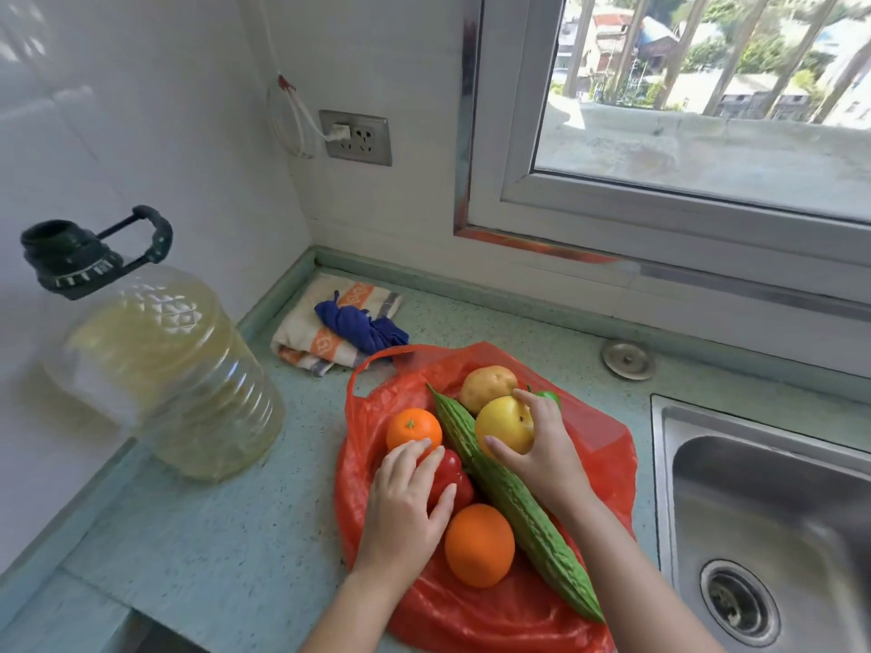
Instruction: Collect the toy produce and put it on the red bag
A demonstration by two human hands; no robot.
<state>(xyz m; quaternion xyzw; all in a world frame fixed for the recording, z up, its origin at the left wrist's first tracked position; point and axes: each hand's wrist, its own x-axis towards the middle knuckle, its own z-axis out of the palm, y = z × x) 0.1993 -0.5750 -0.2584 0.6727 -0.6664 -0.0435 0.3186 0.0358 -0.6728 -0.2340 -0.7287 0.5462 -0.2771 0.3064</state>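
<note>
An oil jug [160, 369] stands left of the red bag [598, 440], a cloth [325, 339] behind it and a sink [660, 464] to its right, all on a speckled green desk [245, 549] below a window [707, 134]. On the bag the bitter gourd [532, 525] lies diagonally, tip far-left. Fingers of the right hand [546, 454] curl round the yellow fruit [502, 424]; those of the left hand [405, 506] lie flat on the red pepper [452, 478].

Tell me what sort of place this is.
Most likely a home kitchen: a steel sink is set into the speckled counter, a big oil jug stands on it, and a socket is on the tiled wall.
</note>
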